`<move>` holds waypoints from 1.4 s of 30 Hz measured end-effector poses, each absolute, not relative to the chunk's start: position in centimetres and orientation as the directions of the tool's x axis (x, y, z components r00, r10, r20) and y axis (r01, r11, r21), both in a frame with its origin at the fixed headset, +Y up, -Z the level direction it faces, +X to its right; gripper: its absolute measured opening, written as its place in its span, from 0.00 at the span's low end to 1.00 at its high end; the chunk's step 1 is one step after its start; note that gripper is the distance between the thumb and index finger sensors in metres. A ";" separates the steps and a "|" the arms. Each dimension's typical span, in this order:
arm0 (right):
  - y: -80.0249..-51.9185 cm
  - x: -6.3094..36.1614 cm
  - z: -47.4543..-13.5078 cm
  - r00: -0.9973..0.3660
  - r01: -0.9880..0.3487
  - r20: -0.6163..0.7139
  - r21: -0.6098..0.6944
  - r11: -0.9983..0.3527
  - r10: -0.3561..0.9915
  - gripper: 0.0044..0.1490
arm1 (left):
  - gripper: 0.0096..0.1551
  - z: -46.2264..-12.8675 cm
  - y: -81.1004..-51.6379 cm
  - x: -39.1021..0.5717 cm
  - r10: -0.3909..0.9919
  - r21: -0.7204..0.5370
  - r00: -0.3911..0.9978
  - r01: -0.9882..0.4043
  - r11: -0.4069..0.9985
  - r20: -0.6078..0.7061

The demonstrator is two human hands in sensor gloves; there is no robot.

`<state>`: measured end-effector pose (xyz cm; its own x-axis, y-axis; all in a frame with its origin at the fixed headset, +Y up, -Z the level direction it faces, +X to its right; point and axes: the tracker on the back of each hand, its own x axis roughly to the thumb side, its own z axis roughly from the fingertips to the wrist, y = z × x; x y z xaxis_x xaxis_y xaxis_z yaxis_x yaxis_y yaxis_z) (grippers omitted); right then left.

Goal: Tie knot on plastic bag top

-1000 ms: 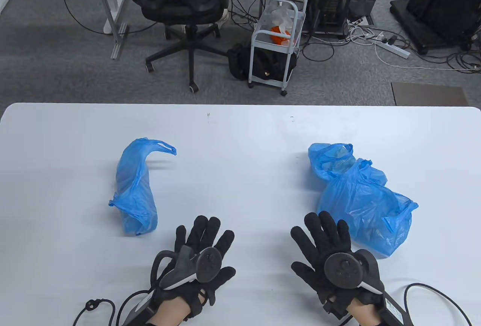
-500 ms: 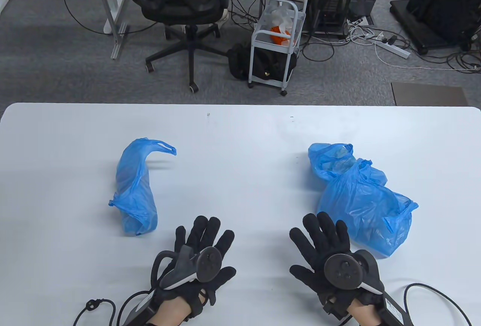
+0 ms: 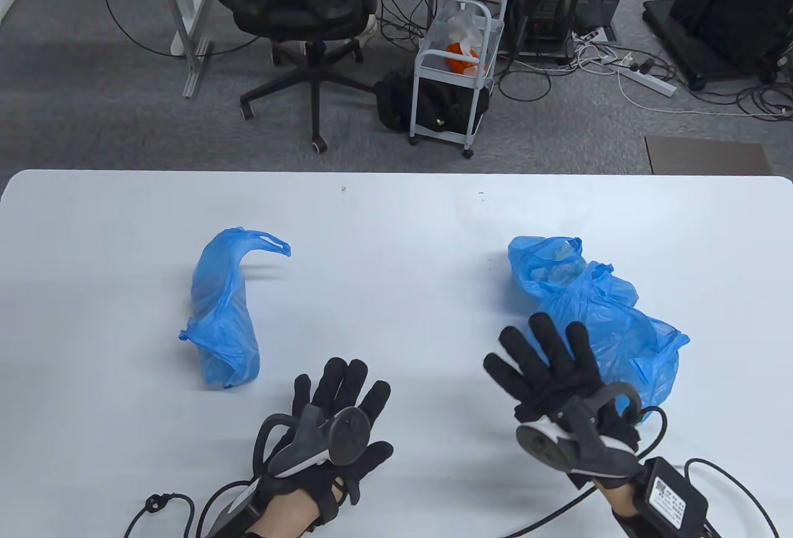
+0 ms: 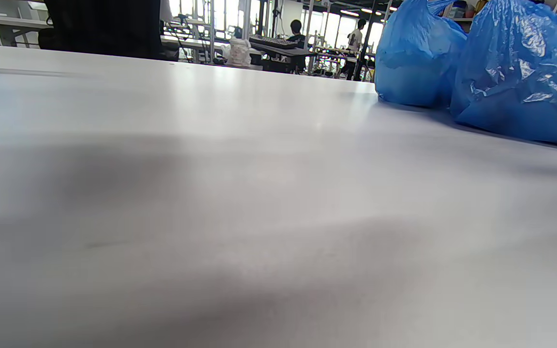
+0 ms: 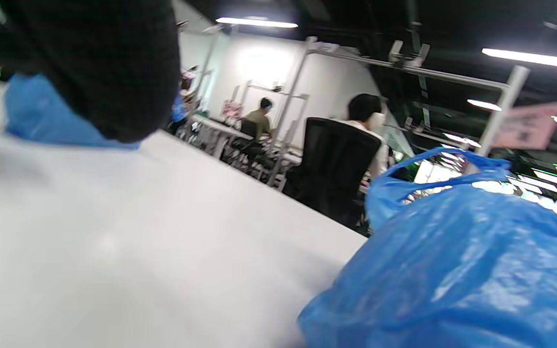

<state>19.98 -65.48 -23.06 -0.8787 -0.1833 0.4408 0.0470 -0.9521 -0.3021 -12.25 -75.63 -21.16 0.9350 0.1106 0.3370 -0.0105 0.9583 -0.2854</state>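
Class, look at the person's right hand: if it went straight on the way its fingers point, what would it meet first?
The right hand points toward the crumpled blue plastic bag nearest it on the white table. Its fingertips already overlap the bag from above, so probably that bag first; whether they touch is unclear.

**Our gloves and trackers**

We wear black knit gloves on our left hand (image 3: 337,401) and right hand (image 3: 545,364). Grey ringed trackers sit on their backs; black cables trail from bare-skinned wrists, the right carrying a labelled black box.
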 end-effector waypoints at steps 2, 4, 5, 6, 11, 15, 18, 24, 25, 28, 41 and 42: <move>-63.1 22.6 -24.6 -0.926 -0.089 0.375 -0.330 -0.940 -0.044 0.64 | 0.50 -21.2 -75.8 -12.2 0.113 -0.297 0.935 -0.009 0.955 0.337; -61.6 26.3 -25.9 -0.951 -0.262 0.255 -0.377 -0.888 0.173 0.62 | 0.50 -21.3 -75.9 -12.2 0.105 -0.298 0.935 0.001 0.955 0.338; -61.4 28.1 -26.4 -0.937 -0.342 0.218 -0.394 -0.853 0.275 0.60 | 0.50 -21.5 -75.9 -12.3 0.098 -0.298 0.936 0.007 0.955 0.339; -61.6 29.9 -26.9 -0.907 -0.420 0.195 -0.396 -0.817 0.372 0.60 | 0.50 -21.6 -76.0 -12.5 0.091 -0.298 0.938 0.013 0.955 0.335; -66.0 35.2 -28.3 -0.819 -0.560 0.064 -0.309 -0.769 0.570 0.60 | 0.50 -22.0 -76.3 -13.0 0.106 -0.321 0.945 -0.001 0.947 0.311; -68.8 37.6 -29.8 -0.785 -0.592 -0.053 -0.232 -0.772 0.617 0.61 | 0.50 -22.1 -76.3 -12.9 0.100 -0.320 0.944 0.006 0.947 0.313; -71.1 38.5 -31.1 -0.781 -0.592 -0.137 -0.148 -0.792 0.609 0.63 | 0.50 -22.0 -76.4 -12.9 0.100 -0.323 0.946 0.006 0.946 0.308; -73.6 39.8 -32.0 -0.768 -0.596 -0.278 -0.016 -0.803 0.577 0.50 | 0.50 -21.9 -76.2 -13.2 0.100 -0.315 0.950 -0.001 0.949 0.296; -73.2 40.1 -31.8 -0.756 -0.601 -0.278 -0.067 -0.797 0.593 0.37 | 0.50 -21.8 -76.2 -13.1 0.099 -0.313 0.950 -0.001 0.950 0.298; -71.3 40.4 -30.6 -0.716 -0.665 -0.148 -0.156 -0.730 0.683 0.23 | 0.50 -21.7 -76.2 -13.0 0.101 -0.313 0.948 -0.001 0.950 0.302; -61.3 29.8 -26.9 -0.660 -0.751 0.426 -0.371 -0.547 0.618 0.23 | 0.50 -21.5 -75.6 -12.8 0.122 -0.307 0.941 -0.021 0.951 0.315; -61.0 28.7 -27.2 -0.668 -0.744 0.436 -0.361 -0.563 0.603 0.23 | 0.50 -21.5 -75.5 -12.9 0.125 -0.304 0.940 -0.024 0.952 0.317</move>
